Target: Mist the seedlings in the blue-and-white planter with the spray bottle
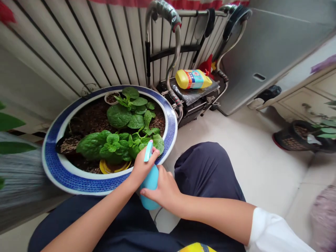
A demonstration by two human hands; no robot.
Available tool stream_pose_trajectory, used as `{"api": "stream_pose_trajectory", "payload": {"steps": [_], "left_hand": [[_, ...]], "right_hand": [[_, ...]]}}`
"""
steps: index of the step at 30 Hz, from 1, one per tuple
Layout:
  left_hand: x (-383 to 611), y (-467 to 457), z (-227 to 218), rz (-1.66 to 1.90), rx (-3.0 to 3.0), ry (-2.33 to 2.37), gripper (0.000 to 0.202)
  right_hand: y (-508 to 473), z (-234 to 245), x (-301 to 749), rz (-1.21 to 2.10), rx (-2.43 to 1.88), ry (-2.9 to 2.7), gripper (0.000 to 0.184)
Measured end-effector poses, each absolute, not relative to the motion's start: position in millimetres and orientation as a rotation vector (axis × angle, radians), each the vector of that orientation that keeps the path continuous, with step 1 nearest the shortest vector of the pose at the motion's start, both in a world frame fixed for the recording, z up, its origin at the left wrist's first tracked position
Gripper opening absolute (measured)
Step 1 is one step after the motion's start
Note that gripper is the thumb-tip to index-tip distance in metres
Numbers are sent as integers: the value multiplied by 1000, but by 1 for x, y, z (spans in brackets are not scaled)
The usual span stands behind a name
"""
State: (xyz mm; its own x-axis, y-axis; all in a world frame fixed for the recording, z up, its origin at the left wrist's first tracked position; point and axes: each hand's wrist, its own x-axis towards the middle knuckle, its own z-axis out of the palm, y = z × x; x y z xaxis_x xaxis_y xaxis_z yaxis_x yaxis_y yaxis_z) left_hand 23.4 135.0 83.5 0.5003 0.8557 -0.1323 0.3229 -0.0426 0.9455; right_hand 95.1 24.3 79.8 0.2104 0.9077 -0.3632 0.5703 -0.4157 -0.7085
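A light blue spray bottle [150,182] stands between my knees, close to the rim of a wide blue-and-white planter [52,161]. My left hand [143,166] is closed round the bottle's top, fingers on the spray head near the nozzle. My right hand [164,189] wraps the bottle's body from the right side. The planter holds dark soil and green leafy plants [123,136], with a small yellow pot [109,169] at its near edge and a small white pot [111,98] at the back.
A metal walker frame [173,52] with a yellow bottle [193,78] lying on its seat stands behind the planter, by a ribbed radiator [78,45]. A dark basket pot [296,136] sits on the pale tiled floor at the right. My dark trousers fill the foreground.
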Motion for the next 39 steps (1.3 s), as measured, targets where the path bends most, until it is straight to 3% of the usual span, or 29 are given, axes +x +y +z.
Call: {"api": "stream_pose_trajectory", "payload": {"steps": [14,39], "left_hand": [[23,143,93,460,1603,962,22],[20,139,87,416,1629,977,30]], "right_hand": [[18,89,91,1386,-1910,-1142,79],[14,78,91,1399,-1794,-1101,95]]}}
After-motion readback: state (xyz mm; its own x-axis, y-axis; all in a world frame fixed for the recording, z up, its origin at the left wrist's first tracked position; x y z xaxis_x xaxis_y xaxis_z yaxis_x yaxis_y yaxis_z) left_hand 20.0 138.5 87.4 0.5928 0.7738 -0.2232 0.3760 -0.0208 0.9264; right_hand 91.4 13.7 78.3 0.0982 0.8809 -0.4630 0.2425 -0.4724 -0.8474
